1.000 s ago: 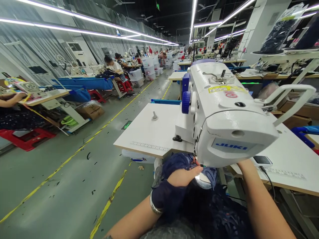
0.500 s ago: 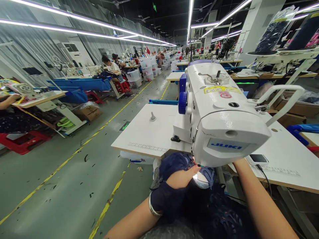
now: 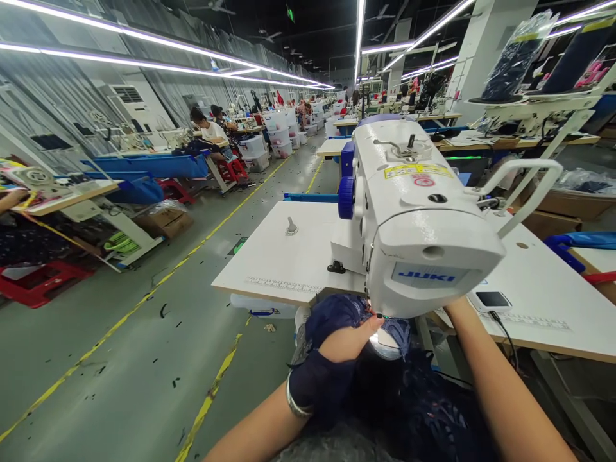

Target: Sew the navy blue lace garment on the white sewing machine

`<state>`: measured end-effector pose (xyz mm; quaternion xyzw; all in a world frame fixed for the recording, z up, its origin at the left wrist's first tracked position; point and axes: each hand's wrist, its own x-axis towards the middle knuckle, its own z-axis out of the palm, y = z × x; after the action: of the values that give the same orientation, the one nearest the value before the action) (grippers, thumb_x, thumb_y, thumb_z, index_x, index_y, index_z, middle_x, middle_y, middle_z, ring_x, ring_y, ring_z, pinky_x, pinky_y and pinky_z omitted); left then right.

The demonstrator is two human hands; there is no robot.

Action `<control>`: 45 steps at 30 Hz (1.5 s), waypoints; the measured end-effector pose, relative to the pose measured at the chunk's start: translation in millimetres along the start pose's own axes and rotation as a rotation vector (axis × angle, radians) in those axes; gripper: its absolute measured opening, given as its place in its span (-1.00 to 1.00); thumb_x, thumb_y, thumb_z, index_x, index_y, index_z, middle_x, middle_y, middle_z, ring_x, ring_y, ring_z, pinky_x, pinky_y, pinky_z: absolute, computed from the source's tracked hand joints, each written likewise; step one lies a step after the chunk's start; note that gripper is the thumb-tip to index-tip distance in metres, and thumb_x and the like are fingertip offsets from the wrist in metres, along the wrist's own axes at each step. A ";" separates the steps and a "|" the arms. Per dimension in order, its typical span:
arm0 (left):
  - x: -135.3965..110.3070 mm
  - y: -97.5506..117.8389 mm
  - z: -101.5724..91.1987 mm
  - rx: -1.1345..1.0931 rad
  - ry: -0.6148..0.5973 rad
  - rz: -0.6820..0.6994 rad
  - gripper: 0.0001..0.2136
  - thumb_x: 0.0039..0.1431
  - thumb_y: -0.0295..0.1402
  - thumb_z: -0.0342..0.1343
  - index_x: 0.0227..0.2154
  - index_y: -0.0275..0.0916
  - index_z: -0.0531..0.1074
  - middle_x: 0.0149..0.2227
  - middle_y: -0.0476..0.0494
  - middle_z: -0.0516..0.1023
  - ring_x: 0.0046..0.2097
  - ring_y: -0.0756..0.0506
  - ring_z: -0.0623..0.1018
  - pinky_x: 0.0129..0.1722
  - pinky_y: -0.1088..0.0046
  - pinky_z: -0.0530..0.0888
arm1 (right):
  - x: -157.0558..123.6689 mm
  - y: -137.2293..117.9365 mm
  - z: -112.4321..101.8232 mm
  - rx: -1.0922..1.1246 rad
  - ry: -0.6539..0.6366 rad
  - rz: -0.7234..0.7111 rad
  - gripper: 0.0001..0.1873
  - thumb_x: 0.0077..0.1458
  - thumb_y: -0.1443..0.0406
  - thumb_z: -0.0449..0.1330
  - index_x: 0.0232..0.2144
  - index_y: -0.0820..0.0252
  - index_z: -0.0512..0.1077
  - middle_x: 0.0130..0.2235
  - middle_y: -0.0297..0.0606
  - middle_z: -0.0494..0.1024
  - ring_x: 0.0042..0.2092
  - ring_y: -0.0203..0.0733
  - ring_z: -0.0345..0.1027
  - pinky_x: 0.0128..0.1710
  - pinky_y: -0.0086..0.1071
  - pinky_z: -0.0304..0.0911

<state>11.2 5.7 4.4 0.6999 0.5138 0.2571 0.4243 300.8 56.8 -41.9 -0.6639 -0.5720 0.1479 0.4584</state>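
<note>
Dark navy fabric (image 3: 332,321), sheer in parts and with lacy strips (image 3: 437,410), is bunched under the head of a white sewing machine (image 3: 423,244) and spills down over my lap. My left hand (image 3: 346,343) pinches this fabric close to the needle area, thumb pointing right, with navy cloth draped over the wrist. A bright metal plate (image 3: 385,345) shows just right of the thumb. My right forearm (image 3: 486,366) reaches in from the lower right. The right hand itself is hidden behind the machine head, so its fingers cannot be seen.
The white table (image 3: 274,256) carries a small grey knob-like piece (image 3: 291,226) and a printed ruler strip. At right lies a white device (image 3: 491,300) with a cable. Thread cones (image 3: 513,64) stand behind. Left of the aisle, people sit at other machines beside red stools (image 3: 43,282).
The view has shifted slightly, so the machine and table appear a little farther left. My left hand keeps its hold on the fabric, and both arms stay in nearly the same pose.
</note>
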 end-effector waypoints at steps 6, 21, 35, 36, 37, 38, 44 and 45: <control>-2.7 -10.7 -2.4 0.092 -0.128 0.110 -0.67 0.20 -0.08 0.07 -0.09 -0.08 0.55 -0.02 -0.05 0.61 0.02 -0.19 0.58 0.06 0.32 0.48 | -26.7 -35.0 -5.4 0.328 -0.018 0.187 -0.68 -0.05 0.00 0.22 -0.55 0.11 0.43 -0.51 -0.22 0.48 -0.34 -0.01 0.36 -0.25 -0.11 0.36; -8.8 0.3 -4.8 0.090 -0.079 0.201 -0.74 0.22 -0.16 0.10 -0.15 -0.12 0.58 -0.10 -0.03 0.65 -0.06 -0.12 0.60 0.06 0.42 0.48 | -117.7 -72.5 4.3 0.287 -0.023 0.021 -0.76 0.18 0.07 0.22 -0.32 0.09 0.50 -0.36 -0.27 0.59 -0.33 -0.15 0.49 -0.32 -0.34 0.44; -12.7 7.3 0.2 -0.074 -0.231 0.203 -0.71 0.25 -0.25 0.09 -0.02 -0.12 0.52 -0.02 -0.04 0.61 -0.04 -0.10 0.60 0.08 0.42 0.47 | -126.9 -68.6 15.9 -0.256 0.125 -0.822 -0.59 0.19 0.57 0.14 0.06 0.26 0.35 -0.15 -0.09 0.47 -0.13 -0.12 0.39 -0.06 -0.26 0.31; -13.2 11.5 -0.9 -0.093 -0.237 0.193 -0.71 0.25 -0.24 0.09 -0.02 -0.14 0.52 -0.02 -0.05 0.61 -0.03 -0.10 0.59 0.09 0.41 0.46 | -126.2 -70.5 15.2 -0.274 0.120 -0.828 -0.61 0.20 0.57 0.14 0.05 0.27 0.35 -0.16 -0.10 0.47 -0.14 -0.12 0.39 -0.07 -0.26 0.31; -13.4 15.6 -2.0 -0.110 -0.239 0.182 -0.71 0.26 -0.23 0.07 -0.03 -0.15 0.53 -0.02 -0.07 0.61 -0.01 -0.11 0.59 0.11 0.40 0.46 | -125.6 -72.4 14.1 -0.293 0.102 -0.829 -0.64 0.21 0.56 0.13 0.04 0.27 0.35 -0.17 -0.10 0.47 -0.15 -0.11 0.38 -0.08 -0.26 0.30; -13.4 19.3 -3.0 -0.124 -0.237 0.171 -0.71 0.27 -0.23 0.05 -0.04 -0.17 0.53 -0.02 -0.08 0.61 0.00 -0.11 0.58 0.12 0.40 0.45 | -124.9 -74.1 12.6 -0.312 0.077 -0.825 -0.67 0.22 0.55 0.11 0.02 0.27 0.35 -0.18 -0.10 0.46 -0.16 -0.11 0.37 -0.10 -0.25 0.30; -11.2 12.8 -4.1 -0.083 -0.253 0.199 -0.67 0.28 -0.29 0.01 0.07 -0.12 0.46 0.07 -0.05 0.56 0.05 -0.10 0.56 0.15 0.41 0.43 | -122.9 -80.6 1.1 -0.313 -0.024 -0.640 -0.88 0.35 0.34 0.01 -0.15 0.17 0.34 -0.26 -0.17 0.44 -0.20 -0.09 0.36 -0.24 -0.27 0.30; -10.3 6.7 -3.2 -0.044 -0.282 0.218 -0.64 0.26 -0.32 0.02 0.11 -0.11 0.43 0.10 -0.05 0.53 0.07 -0.10 0.55 0.16 0.39 0.42 | -123.6 -81.4 0.5 -0.288 -0.029 -0.603 -0.88 0.35 0.30 0.01 -0.17 0.14 0.35 -0.25 -0.19 0.45 -0.19 -0.10 0.37 -0.24 -0.29 0.31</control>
<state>8.5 -3.7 12.6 0.7711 0.3648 0.2121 0.4769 212.3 -59.8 -19.4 -0.5207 -0.7641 -0.0675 0.3748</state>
